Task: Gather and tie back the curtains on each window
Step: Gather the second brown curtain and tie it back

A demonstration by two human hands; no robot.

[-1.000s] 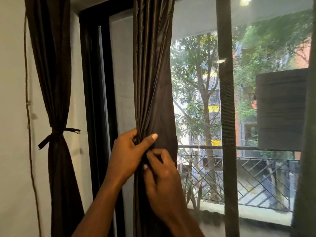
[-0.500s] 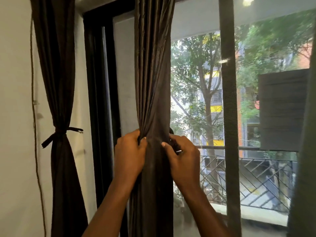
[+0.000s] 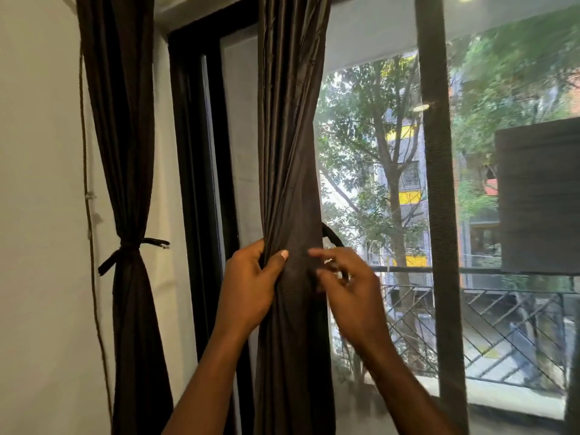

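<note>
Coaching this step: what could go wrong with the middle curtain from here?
The left hand grips the gathered dark brown curtain; if it loosens, the folds may spread. The thin dark tie strap loops out past the curtain's right edge, and the blurred right hand may not hold it firmly, so it could slip.

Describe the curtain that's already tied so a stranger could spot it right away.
Find the black window frame; just left of it, against the white wall, hangs the tied curtain. Unlike the middle curtain that the left hand grips, it is cinched at its waist by a dark tie with both ends sticking out.
</note>
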